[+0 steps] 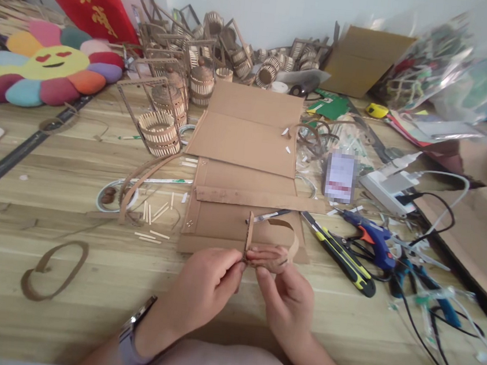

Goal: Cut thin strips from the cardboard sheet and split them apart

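My left hand is closed in a pinch on a narrow brown cardboard strip, near the table's front edge. From the other side my right hand grips the same strip, fingers bent around its rolled part. Part of the strip stands upright between the hands, and another part loops out above my right hand. My fingers hide just how the ends meet. Just beyond lies a flattened cardboard sheet with a long cardboard strip across it. A pen rests there too.
A yellow-black utility knife, a blue glue gun and pliers lie right, near cables and a power strip. Small wooden sticks, a coiled strip and a miniature slatted bucket are left.
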Tool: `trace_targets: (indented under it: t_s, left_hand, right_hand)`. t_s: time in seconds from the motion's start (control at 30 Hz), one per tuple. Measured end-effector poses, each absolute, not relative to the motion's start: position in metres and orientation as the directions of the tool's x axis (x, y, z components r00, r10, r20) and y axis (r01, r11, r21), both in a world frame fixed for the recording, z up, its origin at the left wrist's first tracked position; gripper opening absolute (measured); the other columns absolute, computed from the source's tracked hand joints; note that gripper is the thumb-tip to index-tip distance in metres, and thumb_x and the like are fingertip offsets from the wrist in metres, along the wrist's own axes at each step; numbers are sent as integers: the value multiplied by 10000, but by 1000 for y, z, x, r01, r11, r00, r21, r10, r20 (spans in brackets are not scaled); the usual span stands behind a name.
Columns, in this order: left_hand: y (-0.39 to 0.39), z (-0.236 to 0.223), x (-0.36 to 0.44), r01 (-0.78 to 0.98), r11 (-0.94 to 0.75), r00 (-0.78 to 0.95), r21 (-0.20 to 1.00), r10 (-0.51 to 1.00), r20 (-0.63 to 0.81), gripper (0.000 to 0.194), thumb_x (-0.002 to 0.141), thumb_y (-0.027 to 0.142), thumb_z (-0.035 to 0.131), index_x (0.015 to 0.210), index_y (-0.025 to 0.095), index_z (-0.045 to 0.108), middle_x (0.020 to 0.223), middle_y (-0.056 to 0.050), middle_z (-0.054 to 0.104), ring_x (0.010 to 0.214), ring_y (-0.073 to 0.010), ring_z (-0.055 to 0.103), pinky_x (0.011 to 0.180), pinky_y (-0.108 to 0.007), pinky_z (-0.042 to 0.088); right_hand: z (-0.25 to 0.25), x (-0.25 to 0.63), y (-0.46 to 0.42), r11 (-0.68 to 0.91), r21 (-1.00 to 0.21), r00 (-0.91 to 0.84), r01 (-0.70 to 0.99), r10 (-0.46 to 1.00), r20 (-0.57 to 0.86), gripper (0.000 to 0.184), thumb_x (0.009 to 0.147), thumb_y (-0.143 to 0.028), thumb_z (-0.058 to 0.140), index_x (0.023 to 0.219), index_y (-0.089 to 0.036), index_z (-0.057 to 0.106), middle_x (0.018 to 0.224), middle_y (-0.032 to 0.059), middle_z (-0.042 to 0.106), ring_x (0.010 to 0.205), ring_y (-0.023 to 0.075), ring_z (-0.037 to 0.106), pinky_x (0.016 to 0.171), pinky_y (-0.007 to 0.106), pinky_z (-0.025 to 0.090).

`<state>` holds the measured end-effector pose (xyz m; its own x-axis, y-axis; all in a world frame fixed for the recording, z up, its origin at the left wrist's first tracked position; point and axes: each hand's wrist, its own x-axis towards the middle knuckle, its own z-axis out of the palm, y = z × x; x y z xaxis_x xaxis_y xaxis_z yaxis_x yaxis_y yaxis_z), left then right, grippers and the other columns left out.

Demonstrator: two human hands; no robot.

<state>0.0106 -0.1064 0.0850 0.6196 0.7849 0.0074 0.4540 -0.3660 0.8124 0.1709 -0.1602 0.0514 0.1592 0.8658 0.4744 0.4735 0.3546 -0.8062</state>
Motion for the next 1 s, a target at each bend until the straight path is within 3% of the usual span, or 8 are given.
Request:
trace_targets:
  t_s: [0.2, 0.43, 0.7, 0.83, 1.0]
  left_hand:
    - [-105, 83, 9, 409, -407, 639, 817, 767, 62, 297, 929, 205, 413, 642, 201, 337, 590, 42, 404, 574, -119, 426, 560, -241, 277]
    - [-105, 86, 9, 493, -371, 616, 787, 788, -14, 283, 967, 275, 445, 694, 200, 438, 638, 22, 536, 603, -142, 513, 569, -244, 315]
    - [-110, 82, 10, 482, -492, 624, 725, 773, 109, 323, 976, 179, 406, 653, 202, 412, 590, 23, 529, 560, -140, 507, 559, -252, 305]
    - [-109, 83, 10, 458, -491, 639, 741, 761, 109, 332, 975, 182, 418, 644, 200, 399, 586, 30, 502, 564, -132, 487, 565, -249, 305]
    - [-100, 83, 4, 321, -518, 739, 793, 661, 132, 342, 989, 211, 407, 649, 188, 440, 604, 31, 495, 590, -121, 483, 592, -235, 327]
  right_hand:
    - [47, 171, -160, 288, -933, 213, 216, 919, 333, 161, 943, -202, 535, 890, -251, 678, 912, 42, 757, 864, 191, 714, 752, 311, 583]
    - [47, 171, -162, 409, -825, 121, 390, 865, 487, 163, 913, -141, 563, 948, -261, 666, 944, 37, 741, 951, 198, 686, 829, 356, 553]
    - [46, 171, -158, 415, -710, 120, 569, 813, 570, 124, 867, -153, 648, 944, -251, 658, 944, 48, 735, 918, 208, 692, 790, 367, 550]
    - [47, 170, -159, 388, -788, 163, 478, 842, 513, 129, 895, -144, 609, 937, -251, 666, 899, 42, 737, 863, 191, 692, 761, 341, 561]
    - [50, 169, -160, 337, -909, 204, 244, 899, 388, 124, 938, -204, 563, 928, -253, 676, 853, 30, 729, 833, 177, 691, 730, 294, 570]
